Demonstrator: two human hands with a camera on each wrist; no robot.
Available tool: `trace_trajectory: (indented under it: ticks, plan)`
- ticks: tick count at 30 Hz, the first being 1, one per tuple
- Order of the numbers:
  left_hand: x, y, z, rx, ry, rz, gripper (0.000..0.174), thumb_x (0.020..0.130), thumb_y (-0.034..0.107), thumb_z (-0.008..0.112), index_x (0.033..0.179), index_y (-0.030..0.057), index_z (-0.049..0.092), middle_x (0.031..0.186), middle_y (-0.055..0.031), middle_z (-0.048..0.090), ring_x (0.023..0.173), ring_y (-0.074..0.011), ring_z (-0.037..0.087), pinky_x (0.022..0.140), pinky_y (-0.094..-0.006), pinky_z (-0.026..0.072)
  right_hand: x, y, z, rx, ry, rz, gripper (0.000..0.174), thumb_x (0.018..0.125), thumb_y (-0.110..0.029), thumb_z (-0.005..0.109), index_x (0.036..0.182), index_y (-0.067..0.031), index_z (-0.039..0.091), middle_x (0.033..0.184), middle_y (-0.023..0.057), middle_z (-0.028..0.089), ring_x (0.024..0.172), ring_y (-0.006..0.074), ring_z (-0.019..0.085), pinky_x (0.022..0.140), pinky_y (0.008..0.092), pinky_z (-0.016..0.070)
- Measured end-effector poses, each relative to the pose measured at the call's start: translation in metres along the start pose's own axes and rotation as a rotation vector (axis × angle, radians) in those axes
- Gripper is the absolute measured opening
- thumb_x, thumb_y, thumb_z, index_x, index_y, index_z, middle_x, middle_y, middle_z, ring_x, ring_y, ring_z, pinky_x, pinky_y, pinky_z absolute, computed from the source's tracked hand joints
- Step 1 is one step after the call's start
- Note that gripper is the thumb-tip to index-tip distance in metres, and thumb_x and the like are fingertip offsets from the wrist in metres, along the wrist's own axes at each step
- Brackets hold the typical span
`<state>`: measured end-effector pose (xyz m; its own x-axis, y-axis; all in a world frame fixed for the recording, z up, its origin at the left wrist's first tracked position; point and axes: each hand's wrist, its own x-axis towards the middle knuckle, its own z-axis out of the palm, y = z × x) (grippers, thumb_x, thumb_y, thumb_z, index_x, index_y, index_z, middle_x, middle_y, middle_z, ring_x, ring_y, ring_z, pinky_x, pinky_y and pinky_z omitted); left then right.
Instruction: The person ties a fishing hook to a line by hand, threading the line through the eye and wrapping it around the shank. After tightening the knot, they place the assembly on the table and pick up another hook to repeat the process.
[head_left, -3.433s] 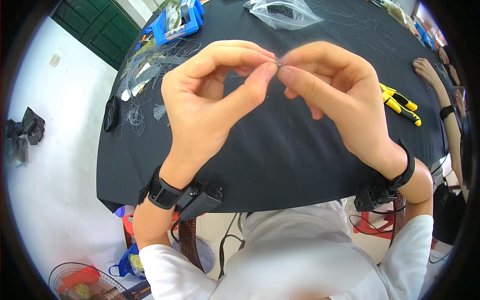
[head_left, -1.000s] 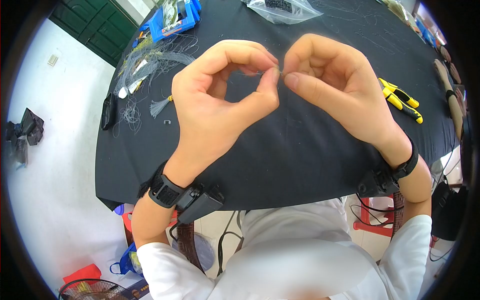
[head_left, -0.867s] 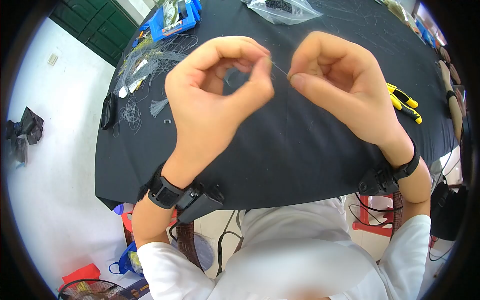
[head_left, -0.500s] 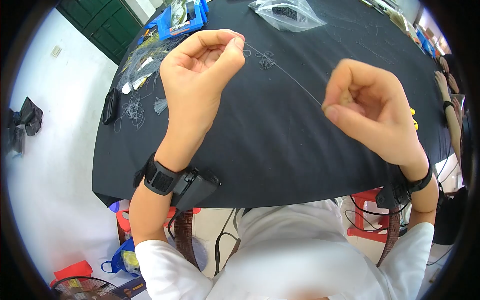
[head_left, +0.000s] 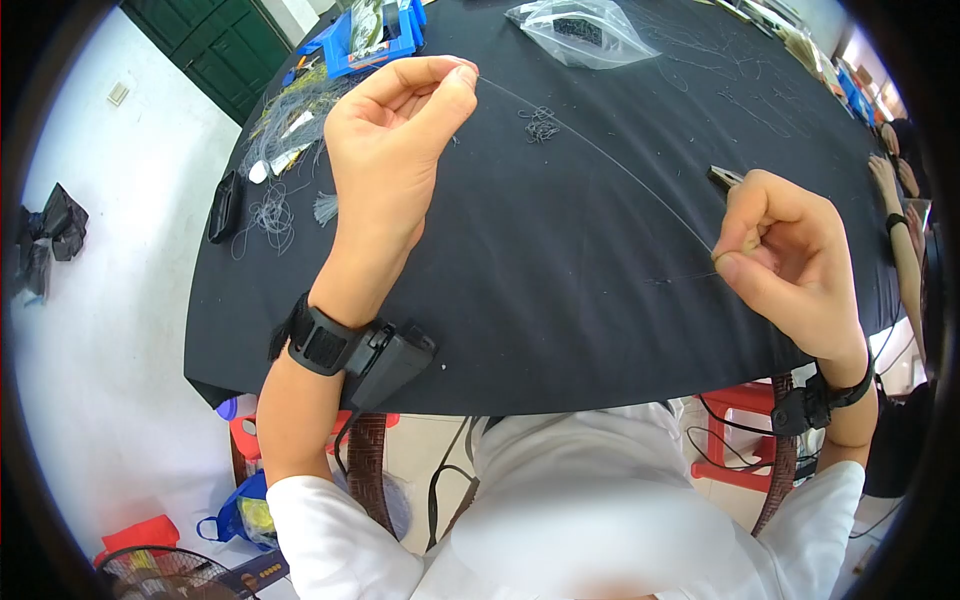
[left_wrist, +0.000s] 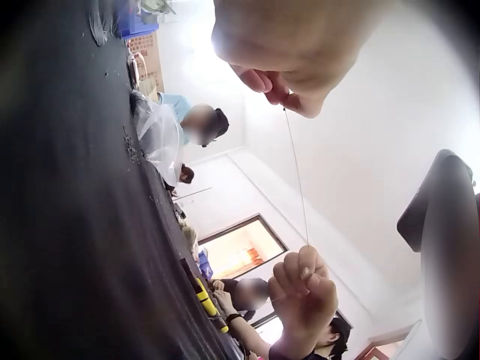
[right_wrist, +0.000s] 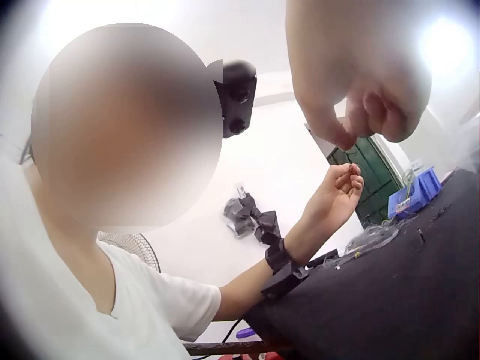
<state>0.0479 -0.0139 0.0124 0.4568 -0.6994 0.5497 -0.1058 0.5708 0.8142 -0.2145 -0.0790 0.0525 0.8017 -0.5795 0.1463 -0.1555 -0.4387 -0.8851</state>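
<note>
A thin, pale fishing line (head_left: 600, 160) is stretched taut and slanting between my two hands over the black round table (head_left: 520, 310). My left hand (head_left: 466, 76) pinches its far end between thumb and forefinger, raised at the upper left. Near the table's right edge, my right hand (head_left: 722, 256) pinches the near end, with the other fingers curled. The left wrist view shows the line (left_wrist: 297, 176) running from my left hand (left_wrist: 289, 106) down to my right hand (left_wrist: 306, 259). From the right wrist, my right hand (right_wrist: 349, 144) hangs above my left hand (right_wrist: 354, 169).
A small dark tangle (head_left: 540, 122) lies under the line. A clear plastic bag (head_left: 580, 25) and a blue tray (head_left: 375, 35) sit at the far side, loose line bundles (head_left: 290, 120) at the left. A pliers tip (head_left: 724, 178) shows behind my right hand. Another person's hand (head_left: 885, 175) rests at the right.
My hands were pinched together; they have pulled apart. My right hand has moved right and down towards the table edge, drawing the line out long and taut. My left hand stays raised.
</note>
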Motion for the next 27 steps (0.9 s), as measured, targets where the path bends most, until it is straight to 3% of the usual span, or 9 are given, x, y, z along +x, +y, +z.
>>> trace_trajectory:
  ticks: [3,6,10,11,12,16,19,23,27]
  plan:
    - [-0.001,0.001,0.002,-0.001,-0.003,-0.002,0.014,0.079,0.002,0.064,0.091,-0.0042,0.063,0.085,-0.0061,0.064,0.076,-0.0070,0.059,0.070,-0.0166,0.0459,0.001,0.004,-0.004,-0.120,-0.032,-0.068,0.005,0.072,0.003,0.056,0.074,-0.0017,0.054,0.070,-0.0012,0.050,0.060,0.0016,0.040,0.053,0.0172,0.0287]
    - [-0.003,0.011,0.010,0.041,-0.013,0.047,0.012,0.079,0.000,0.063,0.091,-0.0039,0.063,0.086,-0.0063,0.064,0.076,-0.0071,0.058,0.069,-0.0170,0.0460,0.012,0.008,-0.004,-0.176,-0.033,-0.003,0.008,0.076,0.004,0.055,0.080,-0.0010,0.060,0.059,-0.0051,0.043,0.053,0.0010,0.035,0.050,0.0177,0.0284]
    - [-0.009,0.015,0.018,0.080,-0.145,0.145,0.012,0.078,-0.002,0.064,0.090,-0.0034,0.064,0.089,-0.0076,0.064,0.078,-0.0086,0.058,0.070,-0.0185,0.0462,0.027,0.023,-0.004,-0.721,0.119,-0.463,0.025,0.081,0.005,0.046,0.100,0.0009,0.061,0.094,0.0034,0.058,0.067,0.0069,0.049,0.060,0.0186,0.0389]
    - [-0.010,0.015,0.019,0.079,-0.177,0.165,0.012,0.078,-0.002,0.064,0.090,-0.0034,0.064,0.090,-0.0080,0.064,0.078,-0.0090,0.058,0.070,-0.0189,0.0462,0.030,0.021,-0.001,-0.580,0.117,-0.420,0.024,0.082,0.004,0.046,0.102,0.0014,0.059,0.097,0.0047,0.058,0.066,0.0071,0.050,0.058,0.0181,0.0395]
    - [-0.012,0.018,0.017,0.192,-0.250,0.178,0.013,0.081,0.002,0.060,0.094,0.0000,0.064,0.100,-0.0116,0.063,0.091,-0.0139,0.058,0.082,-0.0240,0.0442,0.034,0.018,0.002,-0.440,0.113,-0.376,0.024,0.082,0.003,0.046,0.104,0.0019,0.058,0.100,0.0060,0.059,0.064,0.0072,0.051,0.057,0.0176,0.0402]
    - [-0.014,0.016,0.018,0.193,-0.322,0.228,0.014,0.080,-0.003,0.060,0.093,-0.0009,0.064,0.102,-0.0133,0.062,0.093,-0.0164,0.058,0.083,-0.0263,0.0453,0.041,-0.011,0.023,0.312,-0.067,-0.101,0.024,0.085,-0.003,0.046,0.108,0.0022,0.051,0.106,0.0127,0.059,0.056,0.0079,0.054,0.050,0.0161,0.0411]
    - [-0.013,0.015,0.018,0.184,-0.355,0.277,0.014,0.079,-0.005,0.060,0.092,-0.0018,0.064,0.104,-0.0143,0.061,0.093,-0.0180,0.059,0.084,-0.0273,0.0460,0.042,-0.018,0.034,0.377,-0.087,-0.047,0.021,0.086,-0.007,0.048,0.106,-0.0002,0.049,0.101,0.0148,0.061,0.051,0.0071,0.053,0.044,0.0146,0.0375]
    - [-0.014,0.015,0.018,0.173,-0.361,0.282,0.014,0.079,-0.006,0.060,0.092,-0.0019,0.064,0.104,-0.0146,0.061,0.094,-0.0185,0.059,0.083,-0.0270,0.0466,0.048,-0.011,0.035,0.205,-0.062,-0.091,0.017,0.088,-0.010,0.052,0.103,-0.0021,0.050,0.085,0.0052,0.059,0.059,0.0032,0.052,0.052,0.0140,0.0387]
    - [-0.017,0.015,0.021,0.163,-0.360,0.225,0.015,0.078,-0.005,0.061,0.092,-0.0013,0.064,0.103,-0.0140,0.061,0.094,-0.0182,0.059,0.083,-0.0265,0.0467,0.055,0.005,0.038,0.173,0.035,-0.307,0.011,0.087,-0.005,0.053,0.098,-0.0023,0.053,0.076,-0.0030,0.053,0.068,-0.0004,0.047,0.061,0.0137,0.0357]
